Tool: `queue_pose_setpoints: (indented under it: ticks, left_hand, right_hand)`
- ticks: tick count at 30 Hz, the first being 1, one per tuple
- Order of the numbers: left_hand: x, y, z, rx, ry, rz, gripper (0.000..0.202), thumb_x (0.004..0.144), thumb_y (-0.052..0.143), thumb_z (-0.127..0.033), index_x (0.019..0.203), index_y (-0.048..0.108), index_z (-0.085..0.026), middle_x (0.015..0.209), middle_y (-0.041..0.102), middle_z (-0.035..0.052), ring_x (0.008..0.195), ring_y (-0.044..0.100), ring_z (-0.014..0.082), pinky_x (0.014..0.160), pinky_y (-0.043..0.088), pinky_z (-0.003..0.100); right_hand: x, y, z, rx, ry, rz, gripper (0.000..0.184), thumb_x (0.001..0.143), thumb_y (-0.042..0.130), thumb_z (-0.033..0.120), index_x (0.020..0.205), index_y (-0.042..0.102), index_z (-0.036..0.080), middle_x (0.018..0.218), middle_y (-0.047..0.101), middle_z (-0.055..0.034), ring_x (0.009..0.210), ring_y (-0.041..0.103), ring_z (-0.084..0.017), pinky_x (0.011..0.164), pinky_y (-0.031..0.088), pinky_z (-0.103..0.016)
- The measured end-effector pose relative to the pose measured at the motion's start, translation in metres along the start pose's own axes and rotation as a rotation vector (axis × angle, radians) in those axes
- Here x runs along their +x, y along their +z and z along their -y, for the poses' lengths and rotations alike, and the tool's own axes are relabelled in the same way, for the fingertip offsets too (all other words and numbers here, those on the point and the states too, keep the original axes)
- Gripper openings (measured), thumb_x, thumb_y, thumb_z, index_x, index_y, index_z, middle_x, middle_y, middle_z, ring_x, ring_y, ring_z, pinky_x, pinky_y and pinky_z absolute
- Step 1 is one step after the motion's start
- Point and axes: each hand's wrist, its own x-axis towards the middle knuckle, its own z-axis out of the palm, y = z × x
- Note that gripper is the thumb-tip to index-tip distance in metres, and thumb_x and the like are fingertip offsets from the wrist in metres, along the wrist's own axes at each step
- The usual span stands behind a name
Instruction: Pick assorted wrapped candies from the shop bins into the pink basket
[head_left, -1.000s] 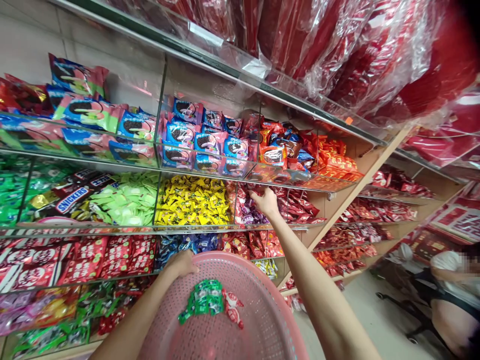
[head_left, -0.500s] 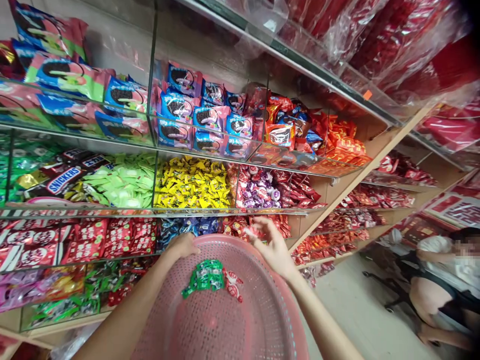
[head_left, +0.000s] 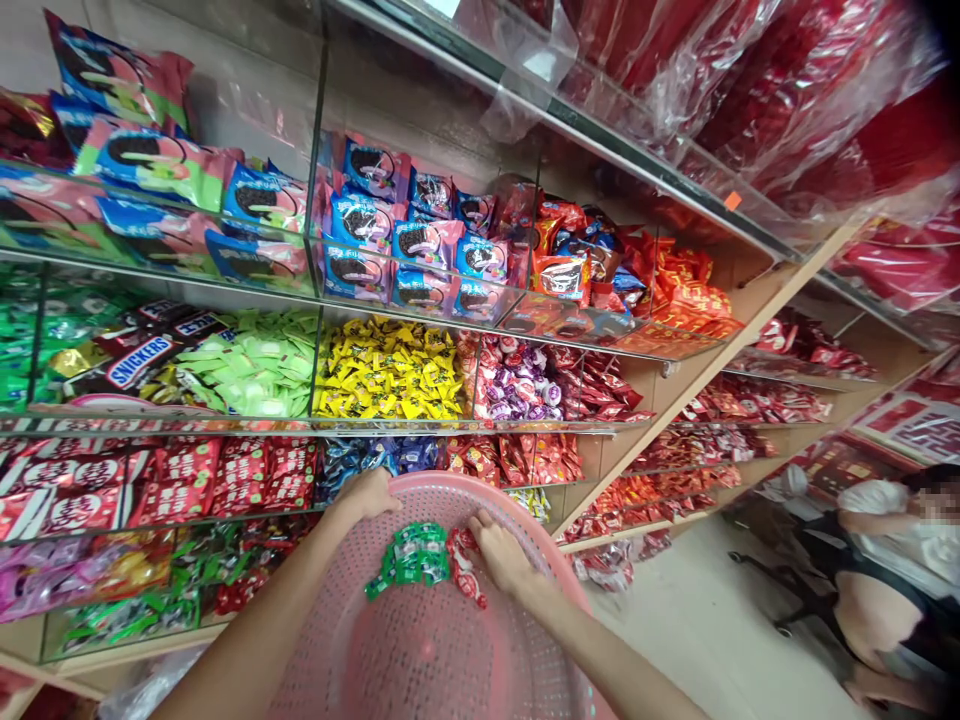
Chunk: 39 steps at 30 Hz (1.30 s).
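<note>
My left hand (head_left: 367, 497) is closed round the far rim of a pink perforated plastic basket (head_left: 551, 600), tilted in front of me. A row of green-wrapped candies (head_left: 416, 553) lies inside it, just right of that hand. Beside the row sit a few red-and-white wrapped candies (head_left: 466, 572). Reaching down into the basket, my right hand (head_left: 499, 553) has its fingers bent together at the top red candy, which they partly cover.
Glass-fronted shelves ahead hold yellow-wrapped candies (head_left: 390, 370), Snickers bars (head_left: 139, 360), blue-and-pink cookie packs (head_left: 424, 240) and red packets (head_left: 240, 475). A slanting wooden shelf end (head_left: 720, 360) stands at right. Beyond it a person (head_left: 874, 570) sits on a wheeled chair.
My right hand has moved from above the basket's right rim down and left into the basket, carrying a red-and-white candy to the other red ones. My left hand keeps its hold.
</note>
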Motion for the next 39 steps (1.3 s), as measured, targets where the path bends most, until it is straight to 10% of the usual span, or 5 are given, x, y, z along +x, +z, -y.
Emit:
queue_pose_setpoints:
  ticks: [7, 15, 19, 32, 39]
  left_hand:
    - [0.001, 0.001, 0.002, -0.022, -0.011, -0.011, 0.036, 0.057, 0.06, -0.048, 0.081, 0.064, -0.022, 0.084, 0.069, 0.0047, 0.076, 0.063, 0.0193, 0.056, 0.038, 0.023]
    - [0.005, 0.004, 0.005, -0.05, -0.012, -0.01, 0.035, 0.056, 0.061, -0.046, 0.08, 0.065, -0.022, 0.084, 0.069, 0.0046, 0.079, 0.063, 0.0201, 0.06, 0.04, 0.024]
    - [0.007, 0.007, 0.007, -0.019, 0.004, -0.028, 0.035, 0.056, 0.059, -0.045, 0.081, 0.064, -0.021, 0.085, 0.069, 0.0061, 0.078, 0.063, 0.0208, 0.058, 0.039, 0.024]
    - [0.004, 0.004, 0.004, 0.036, 0.036, -0.028, 0.034, 0.058, 0.056, -0.047, 0.079, 0.064, -0.021, 0.084, 0.069, 0.0067, 0.076, 0.063, 0.0215, 0.055, 0.039, 0.025]
    - [-0.001, -0.002, -0.001, 0.015, 0.004, -0.013, 0.033, 0.057, 0.058, -0.045, 0.079, 0.064, -0.021, 0.083, 0.07, 0.0051, 0.075, 0.063, 0.0199, 0.055, 0.039, 0.024]
  right_hand:
    - [0.0, -0.02, 0.018, -0.176, 0.022, -0.017, 0.019, 0.082, 0.048, 0.027, 0.096, 0.055, 0.017, 0.101, 0.056, -0.0103, 0.085, 0.057, -0.02, 0.066, 0.045, -0.028]
    - [0.029, -0.152, 0.016, 0.107, -0.071, -0.71, 0.024, 0.089, 0.033, 0.03, 0.095, 0.053, 0.017, 0.085, 0.056, -0.0055, 0.074, 0.053, -0.014, 0.068, 0.039, -0.024]
    - [0.063, -0.193, 0.003, 0.184, -0.027, -0.696, 0.025, 0.079, 0.048, 0.031, 0.099, 0.052, 0.016, 0.085, 0.057, -0.0043, 0.072, 0.052, -0.015, 0.067, 0.039, -0.026]
    - [0.112, -0.195, 0.004, 0.204, -0.18, -0.508, 0.005, 0.07, 0.054, 0.019, 0.072, 0.056, 0.015, 0.07, 0.053, -0.0001, 0.069, 0.045, -0.012, 0.065, 0.034, -0.024]
    - [0.103, -0.192, -0.004, 0.873, -0.108, -0.584, 0.026, 0.067, 0.061, 0.037, 0.081, 0.059, 0.014, 0.073, 0.057, -0.0006, 0.059, 0.047, -0.01, 0.055, 0.037, -0.023]
